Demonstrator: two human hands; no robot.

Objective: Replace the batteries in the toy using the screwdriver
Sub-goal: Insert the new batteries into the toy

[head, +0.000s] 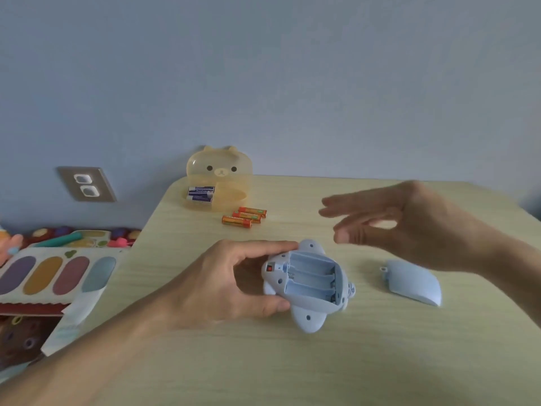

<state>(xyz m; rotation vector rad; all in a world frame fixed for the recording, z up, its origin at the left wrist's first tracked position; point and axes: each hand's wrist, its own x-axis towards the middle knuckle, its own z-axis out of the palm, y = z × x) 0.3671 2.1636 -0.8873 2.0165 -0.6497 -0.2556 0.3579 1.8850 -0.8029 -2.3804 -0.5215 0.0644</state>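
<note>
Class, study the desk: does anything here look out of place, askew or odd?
Nothing looks damaged or spilled. The toy lies belly-up with its battery bay empty, its cover set aside to the right. Three orange batteries lie loose beside the bear-shaped case. No screwdriver is visible.

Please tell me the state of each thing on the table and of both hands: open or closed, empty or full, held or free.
toy: upside down, battery compartment open and empty, held.
left hand: gripping the toy.
right hand: above the table, open, holding nothing.
battery cover: removed, lying on the table right of the toy.
orange batteries: three, loose on the table.
bear-shaped case: open, blue batteries inside.
</note>
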